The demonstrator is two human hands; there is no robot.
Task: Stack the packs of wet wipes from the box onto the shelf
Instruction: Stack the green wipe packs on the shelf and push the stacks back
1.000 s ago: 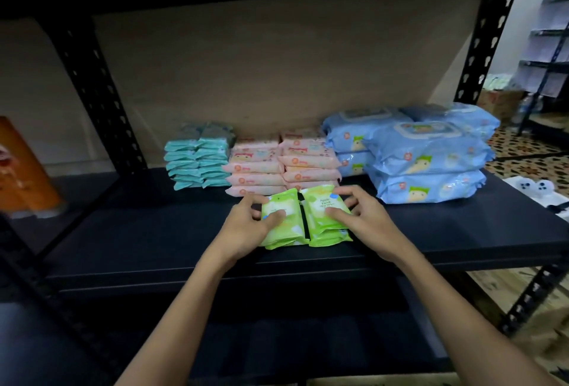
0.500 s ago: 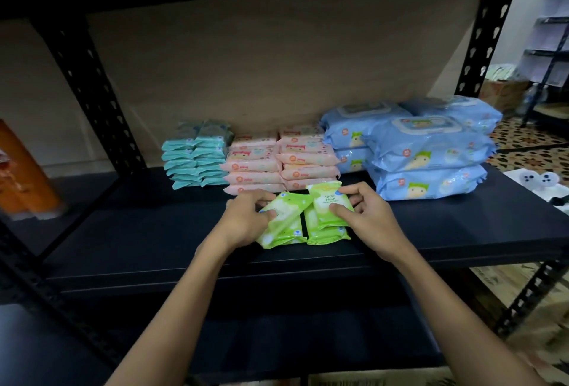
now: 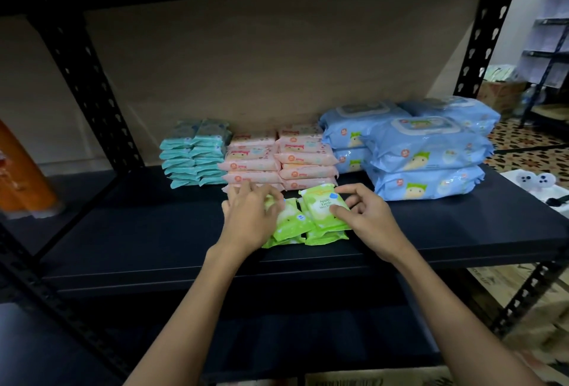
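Note:
Two short stacks of small green wet wipe packs sit side by side near the front of the black shelf (image 3: pixel 154 241). My left hand (image 3: pixel 249 216) lies over the left green stack (image 3: pixel 291 222), fingers curled on its tilted top pack. My right hand (image 3: pixel 366 216) pinches the top pack of the right green stack (image 3: pixel 324 210) between thumb and forefinger. Behind them stand stacks of teal packs (image 3: pixel 197 154), pink packs (image 3: pixel 277 157) and large blue packs (image 3: pixel 425 154). The box is out of view.
Black perforated uprights (image 3: pixel 89 77) (image 3: pixel 489 31) frame the shelf, and a beige wall backs it. An orange object (image 3: pixel 21 173) stands on the neighbouring shelf at left. A lower shelf (image 3: pixel 277 342) lies beneath. Patterned floor and another rack show at right.
Both hands have shifted the top green packs: the left pack went from flat to tilted, and the right pack was lifted and squared on its stack.

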